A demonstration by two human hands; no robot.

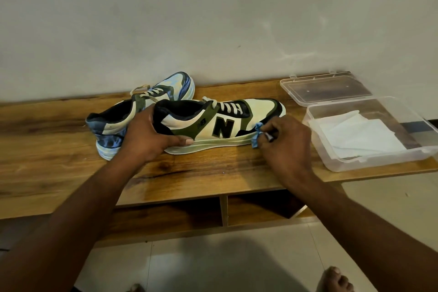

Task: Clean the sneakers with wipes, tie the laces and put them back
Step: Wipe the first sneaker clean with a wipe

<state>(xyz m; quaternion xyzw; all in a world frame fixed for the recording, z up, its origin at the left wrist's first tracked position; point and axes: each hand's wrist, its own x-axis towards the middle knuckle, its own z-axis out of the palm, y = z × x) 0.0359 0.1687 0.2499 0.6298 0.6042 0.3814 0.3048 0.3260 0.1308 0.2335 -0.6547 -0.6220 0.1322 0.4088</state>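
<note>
On the wooden shelf [59,140] the far shoe [111,121] lies at the left, tilted, its laces loose, partly behind the near shoe [222,123], which stands upright with its toe pointing right. The left hand [147,135] grips the near shoe's heel, fingers curled over the collar and thumb pressed along the midsole. Further right, the right hand [282,140] pinches a blue wipe [257,134] against the sole edge below the toe, fingertips bunched tight on it. The step in hand looks like wiping the near shoe's midsole, and doing it well probably means keeping the heel pinned so the shoe cannot slide, drawing the wipe in long strokes along the grubby rim from toe toward heel, and refolding to a fresh face when it soils. At the far right an open clear box [417,152] holds white sheets [360,135], its lid [324,90] lying just behind it against the wall, so a spare wipe is near. Most of the wipe is buried in the fingers, so how dirty it is cannot be told. The near shoe's far side and both shoes' undersides are out of sight, and the far shoe's middle is hidden. Something small and dark beside the right fingertips is too unclear to name. Below the shelf, 2 dark compartments show only in part.
</note>
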